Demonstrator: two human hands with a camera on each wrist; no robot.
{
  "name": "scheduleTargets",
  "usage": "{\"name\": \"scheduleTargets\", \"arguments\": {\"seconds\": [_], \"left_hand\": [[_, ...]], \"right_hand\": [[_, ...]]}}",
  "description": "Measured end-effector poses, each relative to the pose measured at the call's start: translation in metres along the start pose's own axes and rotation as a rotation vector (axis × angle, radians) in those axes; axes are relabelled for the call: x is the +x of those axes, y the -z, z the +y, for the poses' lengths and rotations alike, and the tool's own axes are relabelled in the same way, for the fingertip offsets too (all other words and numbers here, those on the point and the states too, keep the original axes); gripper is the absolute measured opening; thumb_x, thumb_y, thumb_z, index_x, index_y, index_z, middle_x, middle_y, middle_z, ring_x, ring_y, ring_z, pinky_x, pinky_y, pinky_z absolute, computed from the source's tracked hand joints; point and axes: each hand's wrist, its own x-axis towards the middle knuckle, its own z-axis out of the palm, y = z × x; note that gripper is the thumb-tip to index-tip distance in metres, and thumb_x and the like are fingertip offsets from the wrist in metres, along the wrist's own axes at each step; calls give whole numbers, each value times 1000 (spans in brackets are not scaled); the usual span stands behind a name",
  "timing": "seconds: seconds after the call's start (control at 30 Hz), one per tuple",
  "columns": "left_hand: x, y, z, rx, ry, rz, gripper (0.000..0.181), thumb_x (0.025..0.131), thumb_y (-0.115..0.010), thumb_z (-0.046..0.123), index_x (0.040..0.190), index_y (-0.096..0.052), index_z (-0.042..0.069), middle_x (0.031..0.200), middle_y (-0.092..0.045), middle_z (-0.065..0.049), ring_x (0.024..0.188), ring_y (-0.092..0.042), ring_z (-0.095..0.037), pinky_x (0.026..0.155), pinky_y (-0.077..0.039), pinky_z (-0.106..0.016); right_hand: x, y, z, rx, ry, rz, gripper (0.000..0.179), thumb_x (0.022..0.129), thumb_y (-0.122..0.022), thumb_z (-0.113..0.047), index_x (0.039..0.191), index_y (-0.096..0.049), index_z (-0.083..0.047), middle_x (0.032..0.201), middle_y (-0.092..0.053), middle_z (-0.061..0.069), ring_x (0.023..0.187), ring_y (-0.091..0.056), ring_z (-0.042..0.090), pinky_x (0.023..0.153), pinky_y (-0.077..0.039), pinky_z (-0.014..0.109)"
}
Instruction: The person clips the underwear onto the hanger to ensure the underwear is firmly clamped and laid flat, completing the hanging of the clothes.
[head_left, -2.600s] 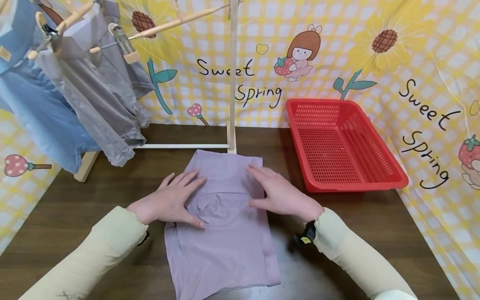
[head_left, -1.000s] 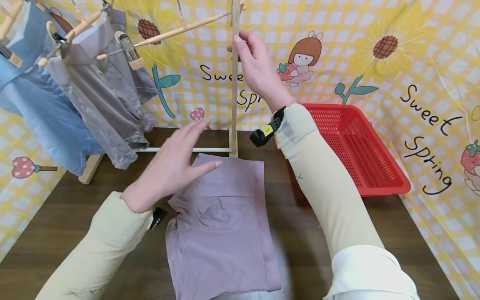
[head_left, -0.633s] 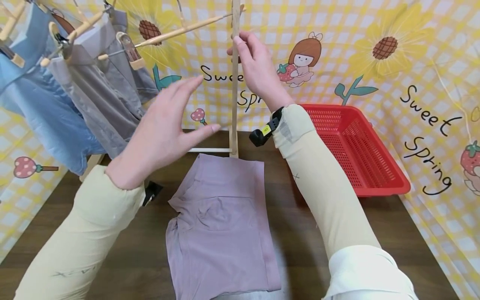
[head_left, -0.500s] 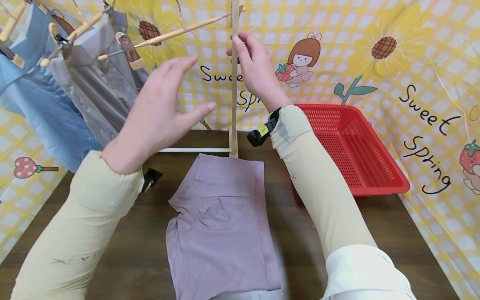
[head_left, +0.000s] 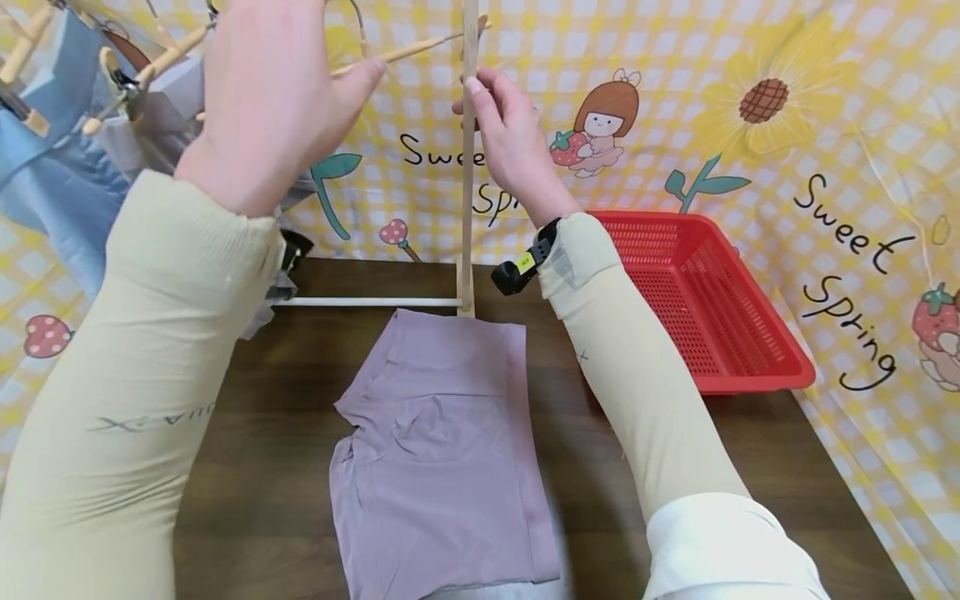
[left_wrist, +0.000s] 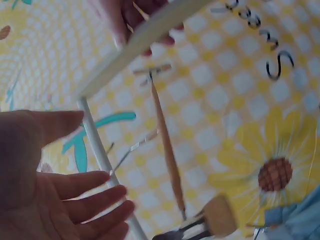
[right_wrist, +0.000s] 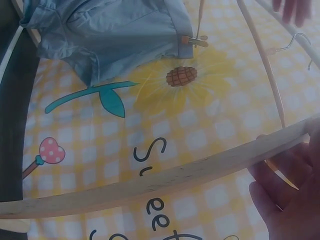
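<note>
My right hand (head_left: 517,142) grips the wooden post (head_left: 468,200) of a clothes rack, thumb in front and fingers behind it. The right wrist view also has this post (right_wrist: 150,182) crossing past the curled fingers. My left hand (head_left: 270,100) is raised at the upper left of the head view, in front of a wooden clip hanger (head_left: 420,47). In the left wrist view the left hand (left_wrist: 75,200) has extended fingers and holds nothing, with the hanger (left_wrist: 167,150) beyond it. Light purple shorts (head_left: 450,467) lie flat on the table, untouched.
Blue shorts (head_left: 56,183) hang from the rack at left, with grey garments (head_left: 161,112) partly hidden behind my left hand. A red plastic basket (head_left: 750,383) stands on the dark wooden table (head_left: 255,492) at right. The rack's white lower bar (head_left: 375,302) runs behind the purple shorts.
Both hands have left the purple shorts. My right hand took hold of the post and has stayed there; my left hand has risen up and leftward towards the hanger.
</note>
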Motion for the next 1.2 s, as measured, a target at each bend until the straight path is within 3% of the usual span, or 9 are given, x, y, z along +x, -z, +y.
{"name": "scheduleTargets", "arguments": {"seconds": [0.1, 0.2, 0.3, 0.43, 0.57, 0.63, 0.9, 1.07, 1.2], "left_hand": [[9, 4, 0, 46, 114, -109, 60, 104, -51, 40, 154, -42, 9, 154, -44, -15, 131, -48, -43, 99, -41, -66], [16, 3, 1, 66, 192, -223, 56, 106, -45, 38, 147, -49, 0, 152, -46, -17, 135, -43, -44, 104, -37, -65], [23, -2, 3, 62, 255, -273, 57, 107, -41, 39, 146, -49, -1, 150, -48, -18, 135, -43, -44, 107, -35, -62], [31, -14, 6, 58, 299, -290, 52, 106, -39, 38, 139, -56, 1, 136, -57, -20, 122, -53, -46, 100, -43, -60], [37, -24, 6, 75, 288, -290, 49, 106, -37, 31, 125, -64, -5, 118, -63, -25, 106, -60, -48, 87, -51, -57], [39, -28, 5, 73, 291, -287, 49, 107, -37, 29, 126, -65, -5, 114, -65, -25, 105, -61, -48, 83, -52, -55], [39, -36, 0, -17, 351, -264, 41, 108, -42, 29, 138, -66, 15, 129, -67, -12, 120, -58, -38, 91, -47, -45], [38, -38, 0, -18, 333, -249, 39, 108, -43, 27, 133, -70, 13, 123, -69, -13, 116, -59, -37, 88, -46, -43], [37, -38, -1, -33, 314, -186, 40, 108, -41, 25, 131, -71, 9, 121, -70, -13, 115, -59, -38, 90, -46, -44]], "right_hand": [[0, 0, 0, 7, -9, 1, 39, 111, -42, -31, 144, -54, -13, 120, -67, 5, 112, -60, 16, 94, -43, 21], [0, 0, 0, 17, -11, 3, 40, 111, -42, -31, 144, -54, -13, 120, -67, 6, 113, -60, 16, 95, -44, 22], [0, 1, 0, 21, -18, 8, 39, 111, -43, -31, 144, -54, -12, 120, -67, 6, 113, -60, 17, 94, -44, 22], [0, 1, 1, 20, -24, 16, 40, 111, -43, -31, 144, -54, -12, 120, -68, 6, 112, -61, 18, 93, -44, 22], [1, 1, 2, 29, -20, 27, 40, 111, -42, -30, 144, -54, -10, 120, -68, 7, 113, -62, 19, 95, -45, 23], [1, 1, 2, 34, -13, 32, 39, 112, -42, -28, 143, -54, -9, 120, -68, 9, 114, -61, 20, 96, -45, 25], [3, 2, 3, 28, -13, 35, 39, 112, -41, -27, 144, -53, -7, 122, -67, 11, 116, -61, 20, 96, -44, 21], [2, 2, 4, 32, -11, 34, 40, 112, -42, -28, 144, -53, -8, 121, -68, 10, 116, -60, 18, 96, -44, 20], [2, 2, 4, 29, 2, 31, 40, 112, -42, -28, 144, -53, -8, 119, -68, 9, 115, -61, 19, 95, -45, 22]]}}
